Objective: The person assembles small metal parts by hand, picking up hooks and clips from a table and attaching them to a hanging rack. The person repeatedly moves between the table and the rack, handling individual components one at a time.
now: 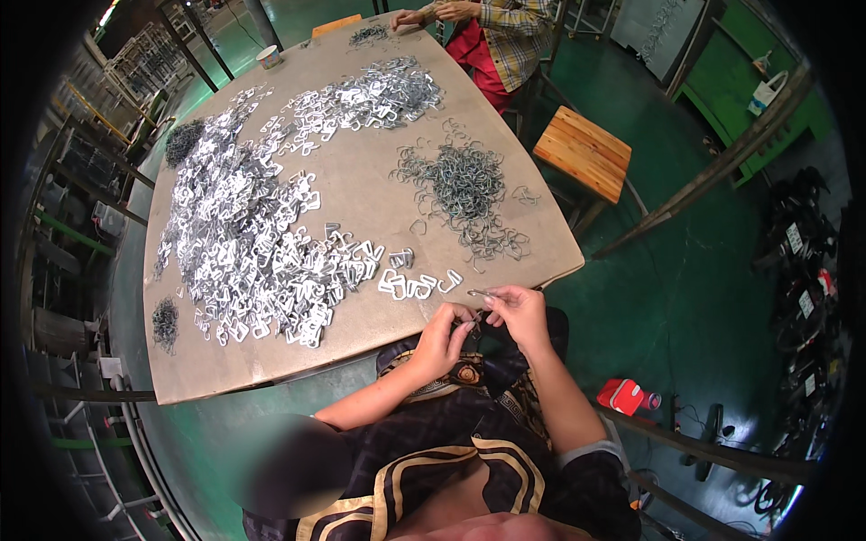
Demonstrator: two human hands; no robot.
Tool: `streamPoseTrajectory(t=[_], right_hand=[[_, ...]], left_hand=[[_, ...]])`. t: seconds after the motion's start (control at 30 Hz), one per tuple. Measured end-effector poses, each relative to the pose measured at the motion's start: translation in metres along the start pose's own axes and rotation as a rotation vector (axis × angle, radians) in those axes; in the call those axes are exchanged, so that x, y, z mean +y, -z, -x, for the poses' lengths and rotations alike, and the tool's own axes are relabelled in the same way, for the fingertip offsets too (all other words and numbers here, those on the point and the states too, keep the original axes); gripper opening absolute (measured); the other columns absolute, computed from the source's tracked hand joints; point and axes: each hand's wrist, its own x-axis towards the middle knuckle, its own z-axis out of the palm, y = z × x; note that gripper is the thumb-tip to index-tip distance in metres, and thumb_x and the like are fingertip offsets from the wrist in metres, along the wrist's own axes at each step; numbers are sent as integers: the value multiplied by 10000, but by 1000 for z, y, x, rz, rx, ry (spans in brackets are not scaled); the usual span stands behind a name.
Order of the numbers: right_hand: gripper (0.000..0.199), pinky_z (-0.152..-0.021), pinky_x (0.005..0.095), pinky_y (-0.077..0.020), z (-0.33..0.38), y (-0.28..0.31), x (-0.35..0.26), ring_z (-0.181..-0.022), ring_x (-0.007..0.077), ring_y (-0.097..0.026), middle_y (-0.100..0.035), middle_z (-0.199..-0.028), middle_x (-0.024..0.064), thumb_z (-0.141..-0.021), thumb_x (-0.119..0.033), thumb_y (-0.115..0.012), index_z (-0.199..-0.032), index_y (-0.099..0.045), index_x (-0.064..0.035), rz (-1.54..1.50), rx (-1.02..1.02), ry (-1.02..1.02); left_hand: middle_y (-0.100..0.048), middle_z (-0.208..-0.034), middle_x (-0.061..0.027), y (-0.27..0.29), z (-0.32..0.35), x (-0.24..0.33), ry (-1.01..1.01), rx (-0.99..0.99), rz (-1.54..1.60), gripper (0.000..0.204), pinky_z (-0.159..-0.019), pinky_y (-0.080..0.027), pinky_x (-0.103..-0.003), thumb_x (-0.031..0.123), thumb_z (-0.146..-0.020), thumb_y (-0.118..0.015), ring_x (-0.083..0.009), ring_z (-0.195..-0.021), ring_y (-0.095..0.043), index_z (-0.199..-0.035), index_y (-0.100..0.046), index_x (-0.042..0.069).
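My left hand (444, 341) is closed in a pinch just off the table's near edge, its fingertips against a small dark wire piece that I cannot make out well. Close beside it, my right hand (520, 316) is closed too, gripping a slim metal piece (479, 293) whose tip pokes out to the left. Both hands nearly touch. Just beyond them, a short row of white bent hooks (419, 288) lies on the tabletop. A large heap of white and grey hooks (244, 239) covers the left side, and a pile of thin wire clips (467, 185) lies at the right.
Another heap of hooks (370, 95) lies farther back on the table (361, 189). Smaller dark wire piles sit along its left edge. A paper cup (269, 57) stands at the far left corner. Across the table, a person in a plaid sleeve (514, 41) works beside a wooden stool (583, 151).
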Motion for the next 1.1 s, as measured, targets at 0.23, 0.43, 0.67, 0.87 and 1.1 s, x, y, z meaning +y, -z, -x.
streamPoseTrajectory(t=[0.23, 0.43, 0.67, 0.87, 1.1], right_hand=[[144, -459, 198, -439, 24, -6, -15, -508, 64, -562, -644, -653, 54, -885, -94, -671, -827, -646, 36, -80, 19, -23], [158, -459, 269, -420, 34, -11, -8, -482, 86, -549, -617, -609, 68, -843, -82, -696, -769, -614, 30, 310, 175, 314], [117, -514, 325, -462, 45, -12, -18, -578, 228, -602, -572, -729, 88, -843, -89, -681, -800, -602, -13, 570, 200, 469], [97, -515, 268, -470, 42, -7, -8, -593, 144, -582, -557, -840, 83, -852, -22, -657, -820, -581, 30, 573, 209, 580], [100, -576, 351, -509, 41, 0, 0, -667, 266, -629, -586, -893, 102, -836, -63, -675, -846, -587, -16, 569, 206, 533]], left_hand=[[-562, -915, -163, -6, -3, 3, -59, 17, -161, 196, -778, -454, -393, -43, -817, -616, -349, -870, -555, -967, -501, 7], [-576, -944, -148, 1, -5, 7, -130, -107, -214, 217, -806, -457, -392, -2, -792, -673, -347, -911, -554, -963, -541, 16], [-627, -945, -139, 38, -42, -9, -134, 14, -508, 190, -804, -491, -381, 37, -780, -678, -332, -929, -588, -966, -648, 17], [-629, -928, -121, 22, -72, -33, -171, -114, -702, 186, -775, -496, -368, 51, -778, -651, -303, -884, -578, -959, -680, 15], [-601, -849, -88, 21, -106, -37, -471, -381, -986, 188, -753, -506, -344, 95, -655, -630, -256, -845, -576, -822, -655, 14]])
